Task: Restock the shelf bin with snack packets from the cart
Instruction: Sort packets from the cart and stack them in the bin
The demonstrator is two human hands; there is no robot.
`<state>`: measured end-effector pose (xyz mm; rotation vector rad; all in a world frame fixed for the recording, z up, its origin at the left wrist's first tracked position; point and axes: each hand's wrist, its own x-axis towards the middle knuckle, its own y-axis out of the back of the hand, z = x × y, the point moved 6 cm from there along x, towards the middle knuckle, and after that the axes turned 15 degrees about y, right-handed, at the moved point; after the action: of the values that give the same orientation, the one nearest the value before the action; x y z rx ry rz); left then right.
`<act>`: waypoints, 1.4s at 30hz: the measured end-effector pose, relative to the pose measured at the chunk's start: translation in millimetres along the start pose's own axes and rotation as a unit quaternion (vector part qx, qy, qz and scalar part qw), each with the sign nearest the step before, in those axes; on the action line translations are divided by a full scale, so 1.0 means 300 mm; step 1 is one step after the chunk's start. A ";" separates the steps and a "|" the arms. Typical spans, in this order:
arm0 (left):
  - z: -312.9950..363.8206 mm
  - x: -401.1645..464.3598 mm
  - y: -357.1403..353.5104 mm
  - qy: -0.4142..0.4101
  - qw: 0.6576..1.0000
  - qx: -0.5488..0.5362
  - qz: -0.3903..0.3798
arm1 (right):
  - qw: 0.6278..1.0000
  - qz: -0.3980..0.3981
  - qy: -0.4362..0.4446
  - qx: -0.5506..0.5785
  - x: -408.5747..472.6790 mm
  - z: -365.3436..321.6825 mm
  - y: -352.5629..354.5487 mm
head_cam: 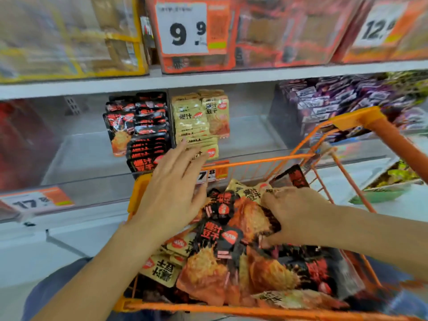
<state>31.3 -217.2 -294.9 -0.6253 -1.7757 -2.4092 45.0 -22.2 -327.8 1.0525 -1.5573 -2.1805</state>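
Note:
An orange wire cart (254,162) stands in front of me, heaped with black-and-red snack packets (222,246) and some beige ones (159,269). My left hand (171,193) hovers over the cart's far left corner with fingers spread and nothing in it. My right hand (294,212) is down in the pile, fingers curled on a red-and-black packet (252,218). Behind the cart a clear shelf bin (88,181) holds a stack of black packets (143,130) on the left and a stack of beige packets (199,117) on the right.
Price tags (183,28) hang on the shelf above, with boxed goods behind them. Purple packets (335,98) fill the bin to the right. A red product (20,140) sits at the far left. The orange cart handle (393,135) rises at the right.

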 end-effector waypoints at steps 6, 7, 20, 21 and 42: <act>0.020 -0.028 0.030 0.078 0.990 -0.114 -0.042 | 0.914 0.129 0.038 0.383 0.023 0.032 0.087; 0.029 -0.038 0.043 0.109 0.978 -0.166 -0.063 | 0.879 0.192 0.044 0.433 0.015 0.047 0.125; 0.011 -0.049 0.030 0.252 0.764 -0.545 -0.237 | 0.675 0.389 0.020 0.627 0.095 0.029 0.313; -0.039 -0.055 0.036 0.268 0.766 -0.547 -0.204 | 0.673 0.403 0.004 0.621 0.133 0.029 0.313; -0.868 0.335 -0.075 0.515 0.813 -0.264 0.056 | 0.865 0.498 -0.060 -0.003 0.468 -0.039 0.172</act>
<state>-138.4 -435.2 -341.2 0.5143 -0.6061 -2.3529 -55.6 -133.0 -339.8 0.0023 -1.6036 -1.4979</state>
